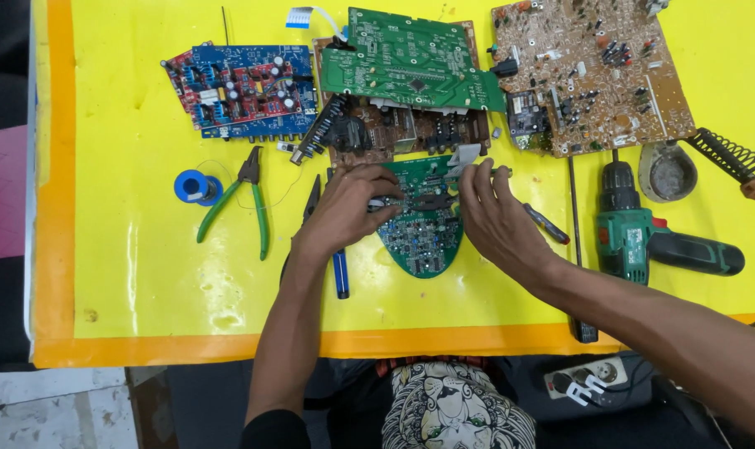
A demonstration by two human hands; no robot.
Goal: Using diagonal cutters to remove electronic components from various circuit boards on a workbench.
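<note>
Green rounded circuit board (pixel 423 237) is lying at the centre of the yellow surface (pixel 128 274), near edge pointing toward the person; the left hand (pixel 348 208) is resting on its left far corner with fingers curled narrow onto a small dark part, and the right hand (pixel 494 216) is pressing on its right far corner, fingers pinching a grey flat piece (pixel 465 156). Lying around — green-handled pliers (pixel 240 199) and blue solder spool (pixel 196 186) to the left, green drill (pixel 635 229) to the right, blue board (pixel 244 91), green board (pixel 407 62) and brown board (pixel 589 71) on the far side.
</note>
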